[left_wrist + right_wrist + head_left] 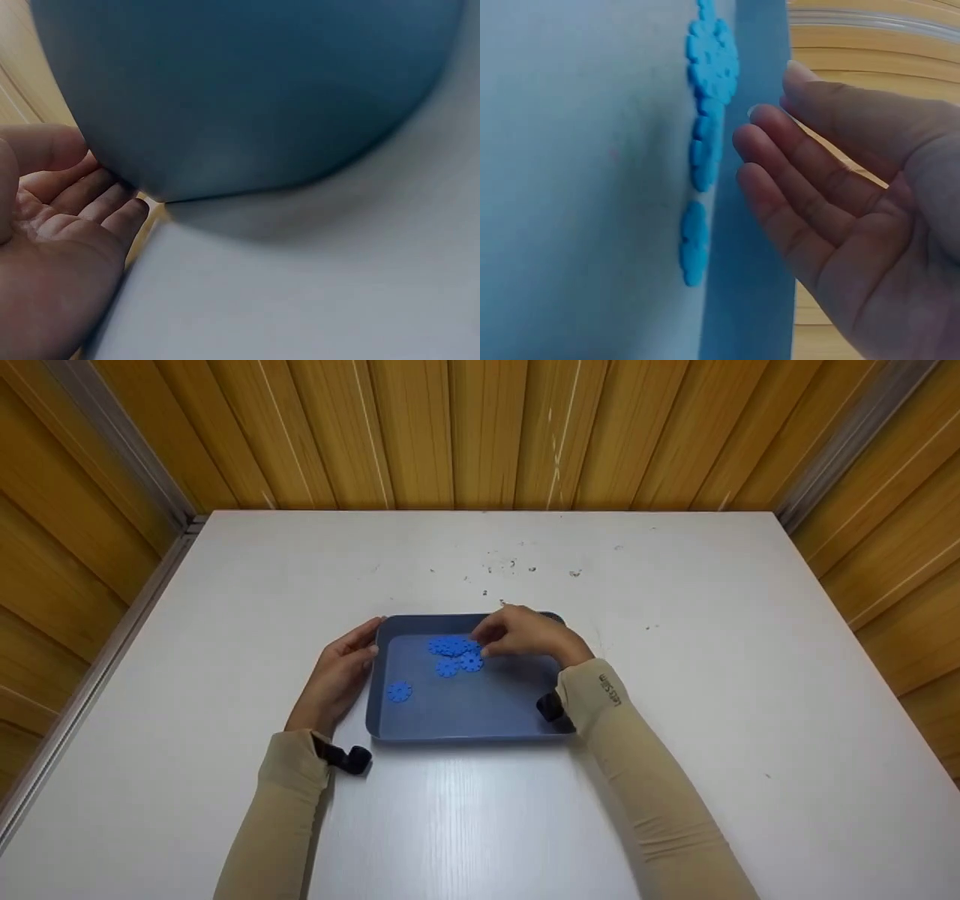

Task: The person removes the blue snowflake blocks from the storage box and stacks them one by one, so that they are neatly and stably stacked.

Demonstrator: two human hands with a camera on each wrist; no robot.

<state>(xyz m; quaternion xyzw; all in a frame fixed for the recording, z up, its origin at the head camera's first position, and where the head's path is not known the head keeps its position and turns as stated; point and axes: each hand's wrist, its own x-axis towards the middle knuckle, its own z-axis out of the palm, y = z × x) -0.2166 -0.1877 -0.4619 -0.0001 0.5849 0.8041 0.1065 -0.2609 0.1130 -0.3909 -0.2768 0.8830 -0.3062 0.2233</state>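
Note:
A shallow blue-grey tray (465, 712) lies on the white table. Toward its far side is a cluster of blue notched plastic discs (453, 646), some overlapping. One more blue disc (400, 691) sits apart near the left wall. My left hand (334, 679) holds the tray at its far left corner; in the left wrist view the thumb and fingers (101, 199) meet the tray's wall (247, 97). Just right of the cluster hovers my right hand (521, 631), fingers loosely bent. Nothing shows between thumb and fingers of the right hand (855, 187) in the right wrist view.
The white tabletop (210, 675) surrounds the tray, with dark scuff marks (517, 568) beyond it. Yellow wood-look panels (480, 435) stand behind the table and at both sides. A black wrist camera (352, 760) is strapped at the left cuff.

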